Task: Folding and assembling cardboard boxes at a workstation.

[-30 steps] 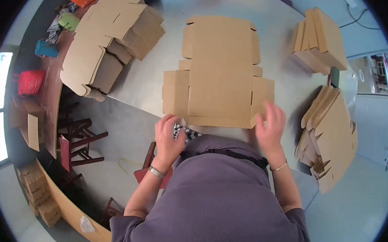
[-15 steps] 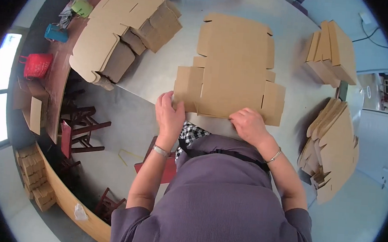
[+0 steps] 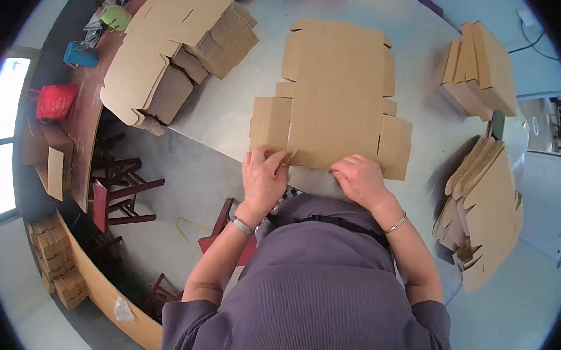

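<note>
An unfolded cardboard box blank (image 3: 338,101) lies flat on the metal-topped table, its slotted side flaps spread out. At its near edge, toward the left corner, my left hand (image 3: 265,176) pinches a small upturned tab between thumb and fingers. My right hand (image 3: 359,180) grips the same near edge farther right, fingertips closed on the board. The undersides of the fingers are hidden.
A big stack of flat box blanks (image 3: 166,43) lies at the far left. Folded boxes (image 3: 486,72) stand at the far right, above more flat blanks (image 3: 486,209). Dark red stools (image 3: 123,193) stand on the floor at left. A side table holds a red basket (image 3: 56,102).
My left hand has moved right along the near edge, from the left corner flap to the small tab. The right hand has stayed in place on the edge.
</note>
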Demonstrator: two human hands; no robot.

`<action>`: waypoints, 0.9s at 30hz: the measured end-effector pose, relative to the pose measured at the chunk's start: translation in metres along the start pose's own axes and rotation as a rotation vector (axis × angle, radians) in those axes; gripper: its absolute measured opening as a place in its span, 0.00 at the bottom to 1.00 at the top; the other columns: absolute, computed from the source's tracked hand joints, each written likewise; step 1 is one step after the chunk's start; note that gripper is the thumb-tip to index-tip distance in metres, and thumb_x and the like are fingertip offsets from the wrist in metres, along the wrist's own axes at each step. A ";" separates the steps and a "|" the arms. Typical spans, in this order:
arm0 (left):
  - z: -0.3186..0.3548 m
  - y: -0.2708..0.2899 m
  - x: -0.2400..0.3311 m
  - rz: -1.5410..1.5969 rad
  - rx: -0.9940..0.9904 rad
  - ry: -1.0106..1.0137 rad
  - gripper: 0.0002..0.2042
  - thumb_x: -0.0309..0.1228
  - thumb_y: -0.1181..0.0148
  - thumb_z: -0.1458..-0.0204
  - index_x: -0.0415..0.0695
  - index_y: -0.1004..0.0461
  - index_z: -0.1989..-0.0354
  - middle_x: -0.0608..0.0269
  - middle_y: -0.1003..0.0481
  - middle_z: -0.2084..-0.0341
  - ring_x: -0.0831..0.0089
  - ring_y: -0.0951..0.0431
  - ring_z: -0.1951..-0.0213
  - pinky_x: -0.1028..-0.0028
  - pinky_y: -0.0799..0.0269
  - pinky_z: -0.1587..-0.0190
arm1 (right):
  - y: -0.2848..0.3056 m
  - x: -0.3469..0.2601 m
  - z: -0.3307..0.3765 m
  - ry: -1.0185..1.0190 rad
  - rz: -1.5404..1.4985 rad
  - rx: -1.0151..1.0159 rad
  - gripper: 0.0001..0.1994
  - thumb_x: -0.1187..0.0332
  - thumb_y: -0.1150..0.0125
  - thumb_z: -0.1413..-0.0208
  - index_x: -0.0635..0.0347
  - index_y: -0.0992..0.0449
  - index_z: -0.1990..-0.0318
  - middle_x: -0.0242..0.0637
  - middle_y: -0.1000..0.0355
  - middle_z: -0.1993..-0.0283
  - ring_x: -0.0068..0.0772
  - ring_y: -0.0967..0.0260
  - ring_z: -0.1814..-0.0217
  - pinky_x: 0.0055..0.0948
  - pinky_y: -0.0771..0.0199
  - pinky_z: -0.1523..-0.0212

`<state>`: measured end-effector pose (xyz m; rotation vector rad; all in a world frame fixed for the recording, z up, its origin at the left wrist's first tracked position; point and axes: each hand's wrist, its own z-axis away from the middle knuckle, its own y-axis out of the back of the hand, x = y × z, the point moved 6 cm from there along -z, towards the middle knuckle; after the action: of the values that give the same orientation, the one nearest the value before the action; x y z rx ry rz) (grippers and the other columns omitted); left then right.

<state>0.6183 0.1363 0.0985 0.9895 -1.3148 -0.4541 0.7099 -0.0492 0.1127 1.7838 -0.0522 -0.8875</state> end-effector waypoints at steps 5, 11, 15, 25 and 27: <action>0.003 0.003 -0.021 -0.083 0.169 0.008 0.26 0.23 0.43 0.58 0.36 0.35 0.45 0.42 0.35 0.46 0.47 0.34 0.48 0.56 0.39 0.44 | 0.000 0.000 0.000 -0.011 -0.012 0.000 0.04 0.68 0.39 0.52 0.56 0.22 0.71 0.35 0.25 0.72 0.38 0.27 0.66 0.35 0.26 0.67; -0.023 0.016 -0.053 0.320 0.170 0.543 0.21 0.24 0.43 0.54 0.31 0.31 0.50 0.50 0.23 0.65 0.61 0.23 0.64 0.65 0.28 0.59 | -0.001 0.002 -0.001 0.000 -0.007 -0.011 0.04 0.68 0.38 0.52 0.56 0.22 0.72 0.35 0.25 0.73 0.38 0.27 0.67 0.35 0.26 0.67; -0.034 0.016 -0.067 0.624 0.120 0.549 0.15 0.28 0.40 0.54 0.32 0.26 0.59 0.60 0.23 0.76 0.76 0.26 0.74 0.73 0.28 0.70 | -0.002 0.001 -0.001 0.001 0.016 -0.020 0.04 0.67 0.38 0.52 0.55 0.21 0.71 0.35 0.25 0.73 0.38 0.27 0.67 0.35 0.26 0.67; -0.023 0.003 0.016 0.083 0.000 0.241 0.10 0.27 0.43 0.55 0.35 0.33 0.66 0.41 0.26 0.69 0.41 0.26 0.64 0.52 0.30 0.59 | -0.005 0.005 -0.001 0.010 0.028 -0.003 0.04 0.67 0.40 0.51 0.55 0.22 0.72 0.35 0.26 0.74 0.38 0.27 0.67 0.35 0.26 0.68; -0.031 0.003 0.013 0.073 -0.078 0.303 0.10 0.27 0.43 0.55 0.35 0.33 0.66 0.41 0.26 0.69 0.40 0.26 0.65 0.52 0.30 0.59 | -0.005 0.006 0.000 -0.006 0.026 -0.023 0.04 0.67 0.39 0.52 0.55 0.21 0.72 0.35 0.25 0.72 0.39 0.27 0.66 0.36 0.26 0.67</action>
<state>0.6495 0.1387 0.1102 0.9029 -1.0492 -0.2841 0.7128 -0.0497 0.1052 1.7554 -0.0693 -0.8716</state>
